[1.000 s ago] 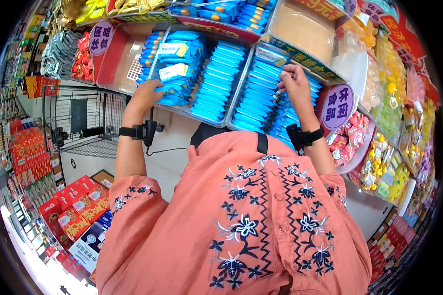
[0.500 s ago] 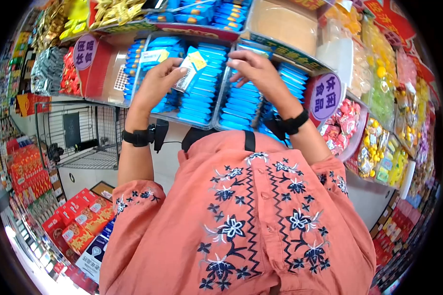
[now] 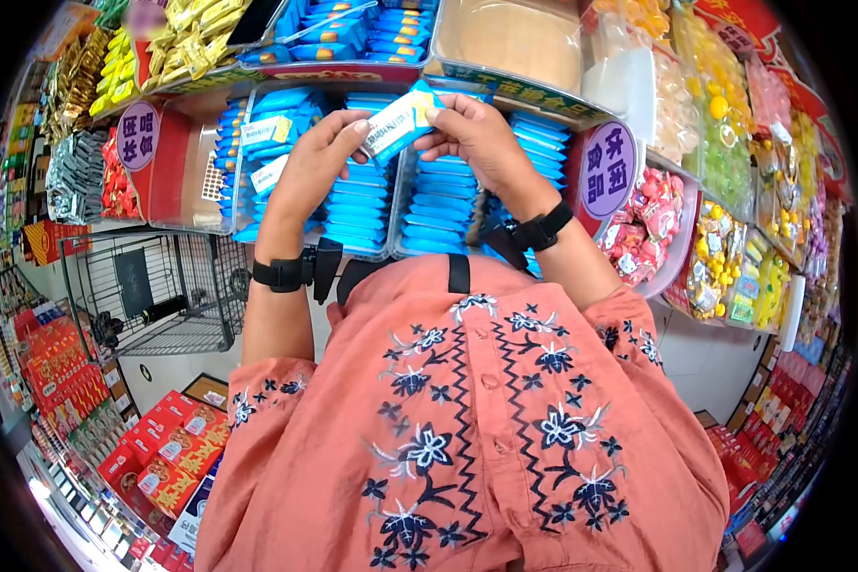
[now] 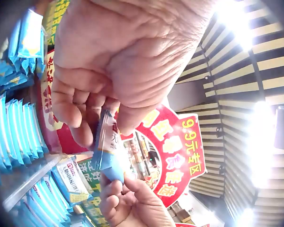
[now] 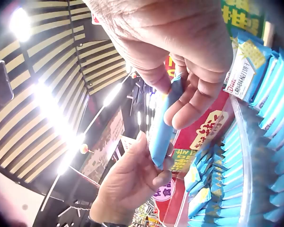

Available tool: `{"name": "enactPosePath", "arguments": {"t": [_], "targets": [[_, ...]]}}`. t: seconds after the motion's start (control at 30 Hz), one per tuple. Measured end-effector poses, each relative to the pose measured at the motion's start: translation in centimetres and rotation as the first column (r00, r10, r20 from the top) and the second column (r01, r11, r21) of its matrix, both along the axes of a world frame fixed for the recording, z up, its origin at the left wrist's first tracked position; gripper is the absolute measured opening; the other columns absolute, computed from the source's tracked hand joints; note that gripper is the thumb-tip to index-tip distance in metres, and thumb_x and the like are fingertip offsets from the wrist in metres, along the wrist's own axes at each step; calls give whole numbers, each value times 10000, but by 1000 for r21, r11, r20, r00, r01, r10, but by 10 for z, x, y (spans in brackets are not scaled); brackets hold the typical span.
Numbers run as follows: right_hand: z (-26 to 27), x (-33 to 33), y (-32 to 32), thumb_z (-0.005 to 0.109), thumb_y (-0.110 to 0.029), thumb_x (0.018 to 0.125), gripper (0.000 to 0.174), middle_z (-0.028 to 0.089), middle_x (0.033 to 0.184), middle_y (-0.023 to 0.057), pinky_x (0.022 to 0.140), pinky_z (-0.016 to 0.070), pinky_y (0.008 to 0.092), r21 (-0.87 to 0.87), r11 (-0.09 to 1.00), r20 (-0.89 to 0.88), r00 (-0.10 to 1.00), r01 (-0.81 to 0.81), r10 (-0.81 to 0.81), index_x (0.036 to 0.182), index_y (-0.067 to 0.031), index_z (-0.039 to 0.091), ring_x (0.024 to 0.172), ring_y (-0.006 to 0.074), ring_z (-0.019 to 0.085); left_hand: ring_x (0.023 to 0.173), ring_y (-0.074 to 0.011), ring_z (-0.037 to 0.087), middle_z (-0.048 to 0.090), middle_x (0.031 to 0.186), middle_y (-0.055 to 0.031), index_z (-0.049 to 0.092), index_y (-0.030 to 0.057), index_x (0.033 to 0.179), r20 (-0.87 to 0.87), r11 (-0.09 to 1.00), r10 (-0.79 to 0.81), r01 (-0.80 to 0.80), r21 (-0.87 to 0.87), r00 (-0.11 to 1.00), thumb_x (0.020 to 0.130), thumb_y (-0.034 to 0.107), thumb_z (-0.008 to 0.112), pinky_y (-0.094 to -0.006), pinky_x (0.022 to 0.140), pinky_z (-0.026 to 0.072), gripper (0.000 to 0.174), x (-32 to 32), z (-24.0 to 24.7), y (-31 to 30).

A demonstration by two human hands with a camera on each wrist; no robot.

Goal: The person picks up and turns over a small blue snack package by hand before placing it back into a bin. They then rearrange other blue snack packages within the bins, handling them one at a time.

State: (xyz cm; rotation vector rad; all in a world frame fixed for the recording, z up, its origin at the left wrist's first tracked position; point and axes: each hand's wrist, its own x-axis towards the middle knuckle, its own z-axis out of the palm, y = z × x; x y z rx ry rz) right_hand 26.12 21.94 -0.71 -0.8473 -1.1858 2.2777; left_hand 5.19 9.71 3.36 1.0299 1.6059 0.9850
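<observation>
Between both hands, above the bins, a small blue and white snack packet (image 3: 398,125) is held up, its printed white face toward the head camera. The left hand (image 3: 322,157) pinches its left end between thumb and fingers. At the other end the right hand (image 3: 486,143) pinches the packet's blue corner beside a yellow patch. From the right wrist view, the blue packet (image 5: 163,127) spans the gap between the two hands. Below them, rows of like blue packets (image 3: 356,205) stand in clear bins, with looser ones (image 3: 281,114) piled at the left.
A wire shopping cart (image 3: 153,286) stands to the left. Purple round signs, one of them a sign (image 3: 607,170) at the right, mark the bin fronts. Pink-wrapped sweets (image 3: 643,229) fill a bin at the right. Stacked red boxes (image 3: 176,448) sit at lower left.
The left hand has lifted a packet out of the left bin and raised it. The right hand has come over from the right bin and now pinches its other end.
</observation>
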Motion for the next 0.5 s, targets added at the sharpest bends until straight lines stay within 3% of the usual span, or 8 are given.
{"name": "enactPosePath", "arguments": {"t": [0.5], "targets": [[-5,5,7,601,-181,1018,300,686,1051,124,752,618,308,-38,999,-35,999,3,-5,1231,28,571,885,200,729,766,-74,587,644,905,-29,636,6,1260,12,998,65,-65,-6,998,1051,336,558,-214,628,444,398,8,6,7]]}}
